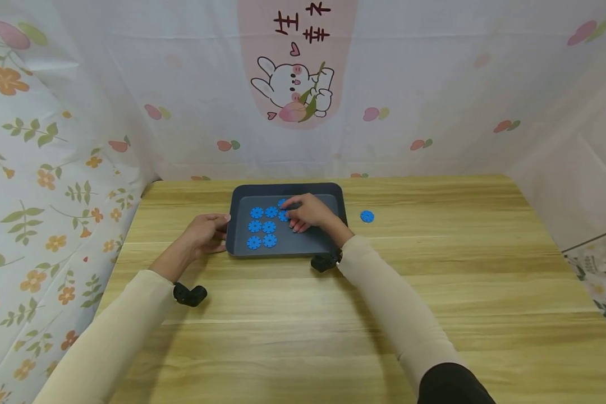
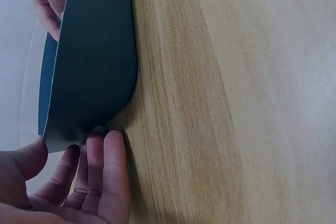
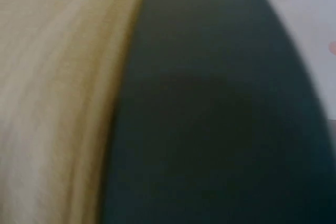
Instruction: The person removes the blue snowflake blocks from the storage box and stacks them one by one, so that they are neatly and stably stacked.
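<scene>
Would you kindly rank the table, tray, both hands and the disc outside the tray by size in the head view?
Table
Tray
Left hand and right hand, too alike to rank
Disc

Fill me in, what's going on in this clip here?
A person's left hand rests against the left end of a dark tray on a wooden table. Their right hand is over the tray, fingertips among the blue notched discs; whether it pinches one is too small to tell. At least eight discs show in the tray, and a separate blue disc lies on the table to its right.
</scene>
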Motion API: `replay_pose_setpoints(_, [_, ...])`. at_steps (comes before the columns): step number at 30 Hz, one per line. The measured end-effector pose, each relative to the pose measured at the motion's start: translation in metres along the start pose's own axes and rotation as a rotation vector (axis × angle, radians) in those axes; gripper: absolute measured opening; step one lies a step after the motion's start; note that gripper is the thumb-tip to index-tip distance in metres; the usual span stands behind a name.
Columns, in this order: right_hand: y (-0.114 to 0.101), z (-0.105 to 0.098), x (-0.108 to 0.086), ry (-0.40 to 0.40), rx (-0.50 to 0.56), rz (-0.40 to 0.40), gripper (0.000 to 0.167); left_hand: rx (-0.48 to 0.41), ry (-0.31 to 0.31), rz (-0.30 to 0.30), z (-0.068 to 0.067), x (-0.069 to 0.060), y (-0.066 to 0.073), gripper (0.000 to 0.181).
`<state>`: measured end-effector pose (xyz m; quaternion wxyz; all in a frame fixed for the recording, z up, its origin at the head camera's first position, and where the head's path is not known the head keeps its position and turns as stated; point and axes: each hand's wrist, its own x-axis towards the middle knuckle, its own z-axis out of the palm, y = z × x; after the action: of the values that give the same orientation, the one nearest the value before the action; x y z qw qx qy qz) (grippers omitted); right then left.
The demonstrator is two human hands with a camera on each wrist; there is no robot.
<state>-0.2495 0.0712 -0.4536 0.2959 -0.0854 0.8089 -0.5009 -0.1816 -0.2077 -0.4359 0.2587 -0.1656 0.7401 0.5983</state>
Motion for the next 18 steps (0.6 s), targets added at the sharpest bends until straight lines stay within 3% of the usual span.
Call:
replay_pose_setpoints(7, [-0.002,0.007,-0.002,0.033,-0.115,0.01,0.029,0.002,-0.02,0.0,0.003,0.0,-0.001,0.049])
replay_pose_setpoints(18, [-0.004,0.012,0.005,0.043,-0.143,0.031,0.027,0.004,-0.005,-0.002,0.0,-0.001,0.0,0.05])
